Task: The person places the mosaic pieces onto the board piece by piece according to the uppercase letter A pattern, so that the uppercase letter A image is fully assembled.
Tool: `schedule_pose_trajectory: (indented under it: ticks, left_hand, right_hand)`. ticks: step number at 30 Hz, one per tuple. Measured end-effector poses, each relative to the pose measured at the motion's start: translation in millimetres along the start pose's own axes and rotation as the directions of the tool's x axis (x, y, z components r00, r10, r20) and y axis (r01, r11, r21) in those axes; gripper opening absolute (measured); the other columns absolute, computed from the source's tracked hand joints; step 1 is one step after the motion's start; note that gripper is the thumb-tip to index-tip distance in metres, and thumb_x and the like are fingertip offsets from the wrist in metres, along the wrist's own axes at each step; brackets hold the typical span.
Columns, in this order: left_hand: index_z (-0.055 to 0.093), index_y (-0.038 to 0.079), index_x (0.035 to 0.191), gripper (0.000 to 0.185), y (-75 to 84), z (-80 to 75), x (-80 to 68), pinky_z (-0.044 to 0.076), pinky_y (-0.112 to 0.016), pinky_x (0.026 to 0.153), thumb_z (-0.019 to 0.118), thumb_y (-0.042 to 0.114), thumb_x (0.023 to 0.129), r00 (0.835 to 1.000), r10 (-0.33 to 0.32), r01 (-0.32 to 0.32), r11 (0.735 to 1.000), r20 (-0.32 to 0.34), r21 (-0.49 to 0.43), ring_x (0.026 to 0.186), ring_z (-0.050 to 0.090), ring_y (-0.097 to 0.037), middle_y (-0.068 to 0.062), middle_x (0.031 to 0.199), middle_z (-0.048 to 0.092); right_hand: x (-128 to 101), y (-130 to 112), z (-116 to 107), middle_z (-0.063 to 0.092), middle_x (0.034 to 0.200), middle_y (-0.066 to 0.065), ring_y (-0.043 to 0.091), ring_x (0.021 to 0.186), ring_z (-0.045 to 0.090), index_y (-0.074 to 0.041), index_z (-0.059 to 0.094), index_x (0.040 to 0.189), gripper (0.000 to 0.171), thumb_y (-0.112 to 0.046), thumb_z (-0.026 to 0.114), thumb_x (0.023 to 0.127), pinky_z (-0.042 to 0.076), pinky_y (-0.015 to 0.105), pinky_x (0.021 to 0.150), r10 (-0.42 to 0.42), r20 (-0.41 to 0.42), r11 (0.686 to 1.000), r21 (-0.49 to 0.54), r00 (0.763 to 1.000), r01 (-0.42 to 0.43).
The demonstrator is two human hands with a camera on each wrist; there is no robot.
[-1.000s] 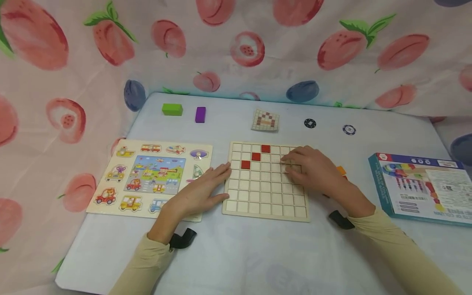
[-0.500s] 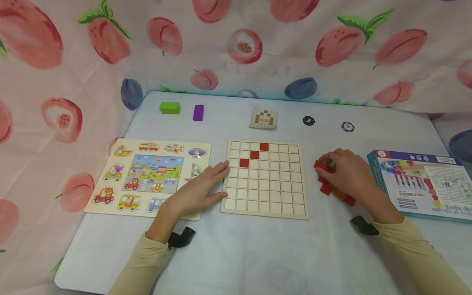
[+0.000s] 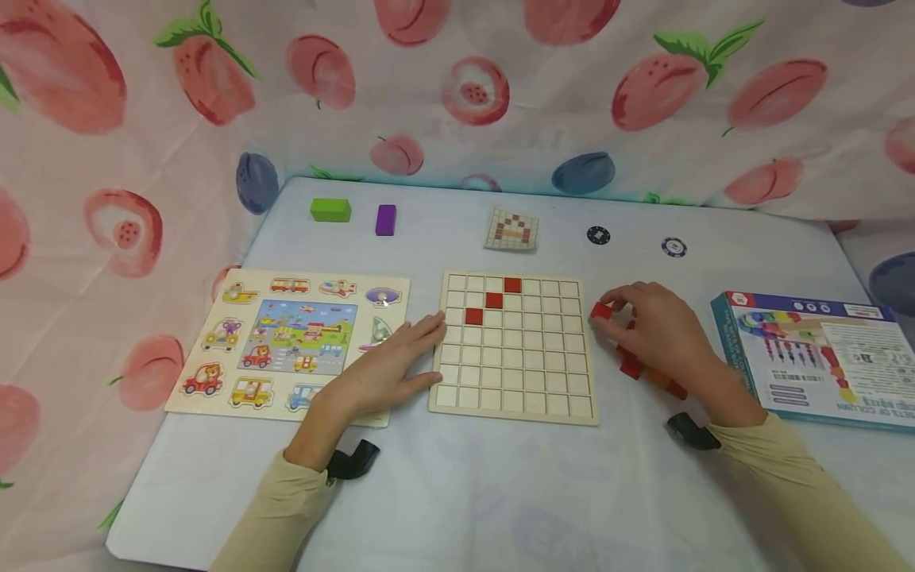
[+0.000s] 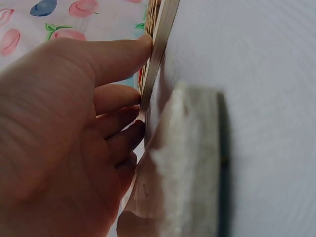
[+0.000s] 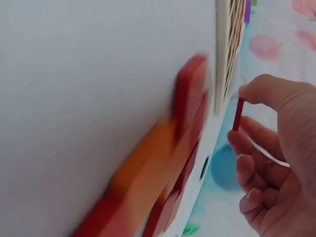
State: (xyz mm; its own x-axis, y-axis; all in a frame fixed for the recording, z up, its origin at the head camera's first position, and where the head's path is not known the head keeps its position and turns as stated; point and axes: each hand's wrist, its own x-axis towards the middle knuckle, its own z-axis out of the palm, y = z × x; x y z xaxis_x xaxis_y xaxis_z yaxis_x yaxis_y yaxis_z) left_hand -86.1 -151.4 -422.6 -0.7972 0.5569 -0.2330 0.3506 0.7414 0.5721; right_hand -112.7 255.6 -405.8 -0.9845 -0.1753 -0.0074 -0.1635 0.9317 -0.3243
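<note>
Between thumb and fingertips my right hand (image 3: pixel 661 330) pinches a thin square red tile (image 3: pixel 601 311), seen edge-on as a red tile (image 5: pixel 238 114) in the right wrist view. Below that hand lies a small pile of red and orange tiles (image 3: pixel 631 366), partly hidden by it. A wooden grid board (image 3: pixel 515 373) lies in the middle, with three red tiles (image 3: pixel 494 300) set in a diagonal of its upper squares. My left hand (image 3: pixel 382 369) has its fingers extended, and their tips touch the board's left edge; its palm is over the picture puzzle (image 3: pixel 296 334).
A small pattern card (image 3: pixel 511 230) lies behind the board. Farther back are a green block (image 3: pixel 331 210), a purple block (image 3: pixel 386 220), a black chip (image 3: pixel 599 235) and a white-and-blue chip (image 3: pixel 673 247). A flat box (image 3: pixel 815 357) lies at the right.
My right hand has left the board and gone right to the tile pile. It has taken a red tile and shifted slightly back left. The left hand stays put.
</note>
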Motion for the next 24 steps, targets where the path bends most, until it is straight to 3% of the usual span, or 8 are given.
schedule_pose_trajectory:
  ticks: [5,10,13,19,24]
  left_hand:
    - [0.029,0.018,0.17,0.077,0.2,-0.5,0.0,0.023,-0.051,0.138,0.067,0.037,0.105,1.0,0.001,-0.001,1.0,0.003,-0.002,0.169,0.017,-0.03,0.006,0.182,0.015]
    - [0.029,0.019,0.17,0.077,0.9,-0.6,0.6,0.024,-0.051,0.137,0.067,0.037,0.105,1.0,-0.002,0.002,1.0,0.003,0.0,0.169,0.018,-0.032,0.006,0.181,0.015]
    - [0.03,0.019,0.169,0.076,1.7,-0.6,1.0,0.025,-0.052,0.137,0.067,0.038,0.105,1.0,0.002,-0.002,1.0,-0.004,0.0,0.168,0.02,-0.034,0.006,0.181,0.016]
    - [0.03,0.019,0.169,0.076,2.3,-0.7,-0.1,0.025,-0.052,0.137,0.066,0.039,0.106,1.0,-0.001,0.001,1.0,-0.002,-0.002,0.168,0.02,-0.034,0.008,0.181,0.015]
    - [0.031,0.018,0.169,0.075,1.5,-0.6,-1.0,0.025,-0.051,0.137,0.066,0.039,0.106,1.0,0.005,-0.005,1.0,-0.01,0.008,0.168,0.021,-0.034,0.007,0.181,0.015]
  right_hand:
    - [8.2,-39.6,8.5,0.077,0.104,0.008,0.027,0.094,0.064,-0.011,0.077,0.116,0.034,-0.034,0.085,0.091,0.057,0.04,0.078,-0.137,-0.023,0.99,0.015,0.99,0.138]
    - [16.9,-80.9,20.5,0.079,0.107,0.005,0.027,0.102,0.07,-0.014,0.078,0.11,0.031,-0.037,0.084,0.091,0.062,0.046,0.093,-0.301,0.004,0.954,-0.001,0.954,0.301]
    - [21.7,-102.8,26.5,0.079,0.107,0.003,0.026,0.103,0.071,-0.016,0.078,0.108,0.029,-0.039,0.084,0.091,0.062,0.046,0.095,-0.359,0.032,0.933,-0.005,0.933,0.359]
    - [29.5,-130.4,39.0,0.079,0.101,0.001,0.022,0.09,0.069,-0.017,0.08,0.102,0.019,-0.033,0.083,0.092,0.062,0.041,0.087,-0.442,0.05,0.896,-0.03,0.896,0.443]
    - [31.1,-137.5,46.1,0.075,0.097,0.0,0.019,0.088,0.067,-0.017,0.082,0.099,0.015,-0.031,0.083,0.093,0.061,0.04,0.087,-0.449,0.065,0.89,-0.054,0.891,0.453]
